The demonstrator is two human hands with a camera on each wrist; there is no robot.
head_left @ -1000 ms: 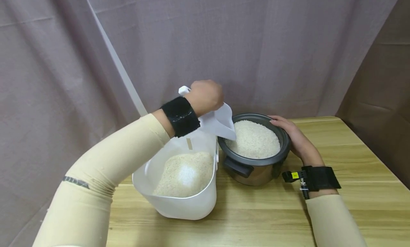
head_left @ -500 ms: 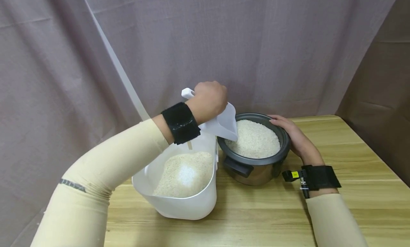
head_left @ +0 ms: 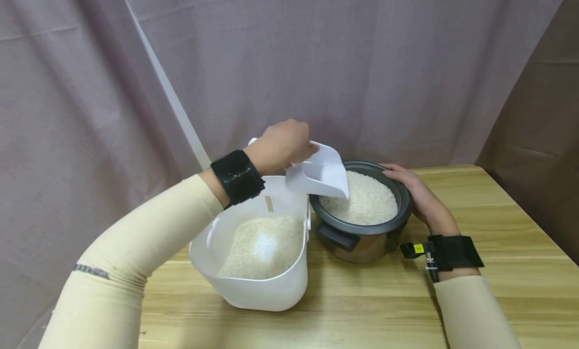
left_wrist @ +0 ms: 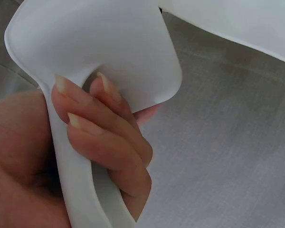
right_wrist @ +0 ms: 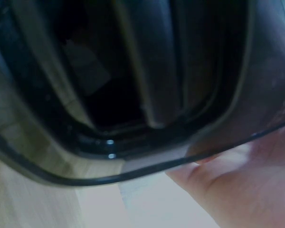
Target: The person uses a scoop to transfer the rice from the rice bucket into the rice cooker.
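Observation:
My left hand point(head_left: 280, 145) grips the handle of a white plastic scoop point(head_left: 322, 174), whose mouth hangs over the left part of the rice in the dark pot point(head_left: 398, 221). In the left wrist view my fingers point(left_wrist: 104, 137) curl round the scoop's handle point(left_wrist: 76, 175). The pot of a rice cooker is full of white rice point(head_left: 366, 200). My right hand point(head_left: 409, 185) rests on the pot's right rim; the right wrist view shows the palm point(right_wrist: 242, 185) against the rim point(right_wrist: 133, 166). A white tub point(head_left: 253, 293) with rice stands left of the pot.
Everything stands on a wooden table point(head_left: 497, 288), whose right edge runs along a dark brown wall. A grey-purple curtain point(head_left: 316, 62) hangs close behind the tub and pot. A white pole point(head_left: 167, 95) leans diagonally behind the tub.
My left hand has dropped and turned the scoop from a steep downward tilt to nearly level, its mouth now further right over the pot. The right hand has stayed on the rim.

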